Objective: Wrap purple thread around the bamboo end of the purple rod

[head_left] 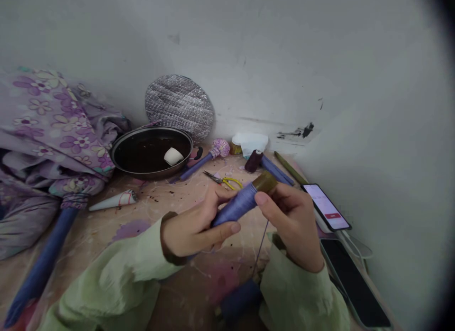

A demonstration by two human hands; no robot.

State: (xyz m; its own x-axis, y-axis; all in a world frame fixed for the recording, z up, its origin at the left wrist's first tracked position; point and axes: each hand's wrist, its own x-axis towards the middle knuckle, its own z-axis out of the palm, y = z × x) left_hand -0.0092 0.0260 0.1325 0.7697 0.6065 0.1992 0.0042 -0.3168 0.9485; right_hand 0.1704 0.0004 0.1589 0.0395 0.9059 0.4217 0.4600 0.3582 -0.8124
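Held aslant above the pink tablecloth (pixel 186 196), the blue-wrapped rod (pixel 236 205) is gripped at two places: its lower part is grasped by the left hand (pixel 202 226), thumb and fingers closed about it, and its upper end is pinched by the right hand (pixel 293 222), thumb set right at the edge of the winding. Most of the visible length is already covered in close turns; only the olive-brown tip (pixel 266 180) is left bare. What lies beneath the left palm cannot be told. A straight strand (pixel 261 248) is led down toward the blue thread spool (pixel 241 298), seen blurred below. Yellow-handled scissors (pixel 232 180) are left unheld, just beyond.
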